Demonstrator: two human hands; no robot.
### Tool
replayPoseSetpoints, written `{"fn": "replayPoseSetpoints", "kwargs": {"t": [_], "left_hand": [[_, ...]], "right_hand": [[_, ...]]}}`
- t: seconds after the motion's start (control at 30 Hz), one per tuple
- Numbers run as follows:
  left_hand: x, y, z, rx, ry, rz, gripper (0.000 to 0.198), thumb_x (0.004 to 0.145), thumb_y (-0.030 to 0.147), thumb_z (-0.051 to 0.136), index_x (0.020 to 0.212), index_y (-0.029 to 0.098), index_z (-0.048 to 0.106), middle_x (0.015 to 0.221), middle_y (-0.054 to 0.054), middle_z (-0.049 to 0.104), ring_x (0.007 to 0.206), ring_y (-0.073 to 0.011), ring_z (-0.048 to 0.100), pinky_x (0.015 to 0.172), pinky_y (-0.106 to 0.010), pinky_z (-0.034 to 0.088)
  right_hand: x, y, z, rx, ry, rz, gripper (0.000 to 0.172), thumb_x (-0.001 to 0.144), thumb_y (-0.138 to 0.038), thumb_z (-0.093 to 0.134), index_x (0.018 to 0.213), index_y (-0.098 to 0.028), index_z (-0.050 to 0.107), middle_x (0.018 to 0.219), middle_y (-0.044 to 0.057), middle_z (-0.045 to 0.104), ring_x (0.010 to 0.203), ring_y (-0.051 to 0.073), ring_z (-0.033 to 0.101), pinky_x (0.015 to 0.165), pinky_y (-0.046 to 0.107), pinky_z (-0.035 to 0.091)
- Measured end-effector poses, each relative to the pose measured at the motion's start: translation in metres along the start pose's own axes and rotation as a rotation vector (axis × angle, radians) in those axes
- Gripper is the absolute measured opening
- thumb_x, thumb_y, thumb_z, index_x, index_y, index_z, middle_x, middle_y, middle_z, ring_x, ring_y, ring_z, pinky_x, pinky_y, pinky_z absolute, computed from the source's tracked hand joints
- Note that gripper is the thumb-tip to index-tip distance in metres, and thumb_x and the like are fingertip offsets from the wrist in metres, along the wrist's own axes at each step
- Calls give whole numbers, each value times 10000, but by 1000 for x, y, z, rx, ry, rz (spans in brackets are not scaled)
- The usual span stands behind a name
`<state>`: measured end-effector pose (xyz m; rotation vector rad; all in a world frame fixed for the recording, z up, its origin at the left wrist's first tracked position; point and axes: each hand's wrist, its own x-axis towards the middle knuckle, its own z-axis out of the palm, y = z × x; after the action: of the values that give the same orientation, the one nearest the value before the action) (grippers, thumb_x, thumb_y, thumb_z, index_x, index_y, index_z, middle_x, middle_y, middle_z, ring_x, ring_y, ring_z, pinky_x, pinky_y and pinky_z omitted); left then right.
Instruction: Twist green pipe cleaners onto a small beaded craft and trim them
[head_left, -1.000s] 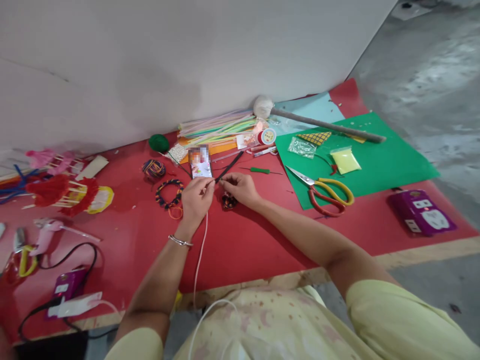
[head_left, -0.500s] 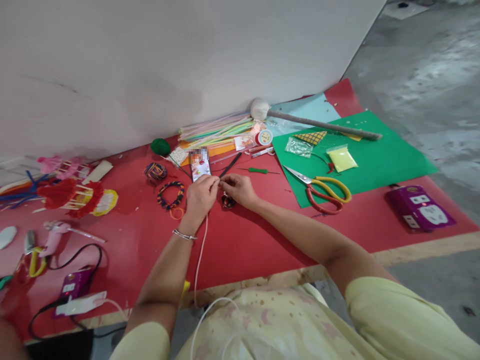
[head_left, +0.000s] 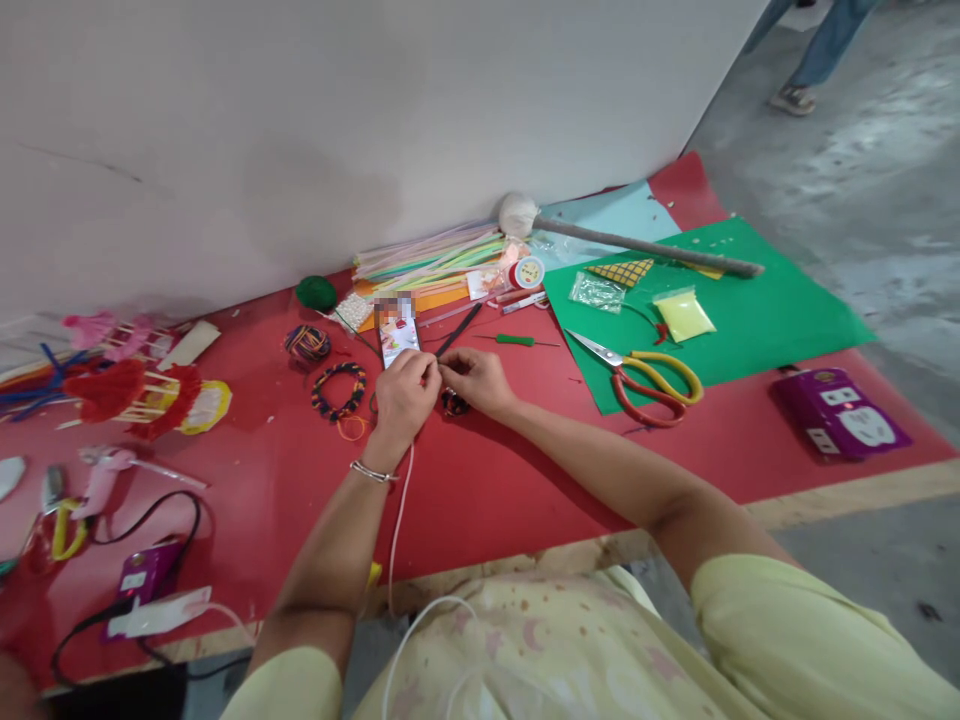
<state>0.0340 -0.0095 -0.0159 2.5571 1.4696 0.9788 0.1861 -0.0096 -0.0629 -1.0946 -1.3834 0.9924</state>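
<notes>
My left hand [head_left: 409,385] and my right hand [head_left: 480,380] meet over the red table, fingertips pinched together. Whatever lies between them is too small to make out. A dark strip [head_left: 459,332] runs up and right from the fingertips. Under my right hand lies a dark braided bundle with orange flecks [head_left: 454,402], partly covered. Just beyond my left hand is a phone [head_left: 399,338] with its screen lit. To its left rests a black, red and orange braided ring [head_left: 339,392], with a ball of multicoloured yarn [head_left: 307,343] behind it.
Red-and-yellow-handled scissors [head_left: 637,378] lie on green paper [head_left: 765,310]. A green-handled tool [head_left: 515,340] is near my right hand. Purple power sockets [head_left: 840,415] stand at right. A glue gun [head_left: 109,480] lies at left. A person's leg [head_left: 832,45] shows beyond the table.
Both hands stay in nearly the same place, with the fingers still pinched together. A person's legs have come into view at the top right.
</notes>
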Motion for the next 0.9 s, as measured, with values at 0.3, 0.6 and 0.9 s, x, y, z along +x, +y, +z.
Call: {"fn": "replayPoseSetpoints", "kwargs": {"t": [0.3,0.6,0.9], "left_hand": [[-1,-2,-1,-88,12,-81,135,915,180,537,870,196,664,864,-52,675,804,-169,618,738,-280,484],[1,-6,-8,-221,-58,-100,224,974,264,517,1050,203,719,1053,-77,742,1005,-190,685,937,-330,525],[0,-8,-3,-225,-70,-72,214,979,235,504,998,195,714,981,-72,734,948,-186,676,885,-312,514]], "right_hand": [[1,0,1,43,3,65,208,824,-330,681,897,-148,749,799,34,747,673,126,640,629,216,481],[1,1,1,-1,-1,38,208,845,-346,676,906,-162,751,796,22,747,685,126,645,644,216,482],[0,-4,-1,5,-26,43,198,843,-331,670,892,-157,751,792,29,748,674,122,639,637,216,476]]}}
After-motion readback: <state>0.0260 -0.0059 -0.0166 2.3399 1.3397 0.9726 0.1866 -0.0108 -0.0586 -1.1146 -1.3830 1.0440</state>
